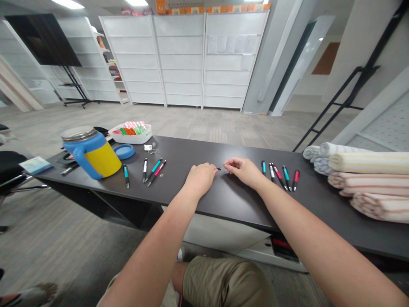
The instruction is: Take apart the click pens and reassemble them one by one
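Over the middle of the dark table, my left hand (pixel 202 178) is closed around a pen (pixel 219 169); only a short black end with a bit of red sticks out past the fingers. Just to the right, my right hand (pixel 242 170) is curled with thumb and fingertips together, a small gap from the pen's end. Whatever it may pinch is too small to make out. Left of my hands lie a teal pen (pixel 126 175), a white pen (pixel 145 170) and a red pen (pixel 156 172), among others. Several more pens (pixel 286 177) lie right of my right hand.
A blue and yellow mug (pixel 101 155) stands at the left, with a blue lid (pixel 124 151) beside it. Behind is a white basket (pixel 132 137) of colourful packets. Rolled striped cloths (pixel 370 181) are stacked at the table's right end.
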### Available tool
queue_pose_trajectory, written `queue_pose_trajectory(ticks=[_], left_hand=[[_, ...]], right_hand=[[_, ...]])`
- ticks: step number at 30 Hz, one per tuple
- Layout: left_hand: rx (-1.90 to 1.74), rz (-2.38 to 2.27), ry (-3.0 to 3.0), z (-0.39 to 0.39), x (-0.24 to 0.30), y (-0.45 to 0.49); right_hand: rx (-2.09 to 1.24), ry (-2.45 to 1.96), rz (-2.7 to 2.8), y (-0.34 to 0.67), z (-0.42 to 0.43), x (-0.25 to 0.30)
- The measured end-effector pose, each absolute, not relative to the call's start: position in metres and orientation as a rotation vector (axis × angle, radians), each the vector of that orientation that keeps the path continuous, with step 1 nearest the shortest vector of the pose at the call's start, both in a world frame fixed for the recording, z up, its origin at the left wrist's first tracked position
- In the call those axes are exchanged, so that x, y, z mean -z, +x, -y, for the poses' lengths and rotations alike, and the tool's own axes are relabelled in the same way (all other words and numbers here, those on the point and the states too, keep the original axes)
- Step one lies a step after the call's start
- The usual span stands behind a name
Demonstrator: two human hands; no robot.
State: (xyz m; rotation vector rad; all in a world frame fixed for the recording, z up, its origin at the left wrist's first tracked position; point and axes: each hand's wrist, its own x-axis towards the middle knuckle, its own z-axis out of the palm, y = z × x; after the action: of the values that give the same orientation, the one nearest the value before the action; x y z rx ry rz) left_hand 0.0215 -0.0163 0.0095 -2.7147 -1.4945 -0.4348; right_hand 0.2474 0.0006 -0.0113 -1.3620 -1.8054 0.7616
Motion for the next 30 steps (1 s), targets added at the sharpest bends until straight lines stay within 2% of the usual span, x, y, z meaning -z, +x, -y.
queue_pose_trajectory(ticks=[5,8,25,30], left_hand=[[0.453,1.508,-2.685,0.016,-0.007,0.022],[0.467,1.507,-2.682,0.016,-0.007,0.022],[0.52,1.488,-2.661,0.016,-0.002,0.023],[0.535,1.485,-2.663,0.016,-0.004,0.024]], right_hand=[[-0.292,-1.554,1.994,0.247,-0.003,0.011],[-0.135,-1.545,2.124,0.244,-0.005,0.01],[0.034,-1.577,2.158,0.239,-0.008,0.006],[-0.007,-1.598,2.152,0.238,-0.008,0.008]])
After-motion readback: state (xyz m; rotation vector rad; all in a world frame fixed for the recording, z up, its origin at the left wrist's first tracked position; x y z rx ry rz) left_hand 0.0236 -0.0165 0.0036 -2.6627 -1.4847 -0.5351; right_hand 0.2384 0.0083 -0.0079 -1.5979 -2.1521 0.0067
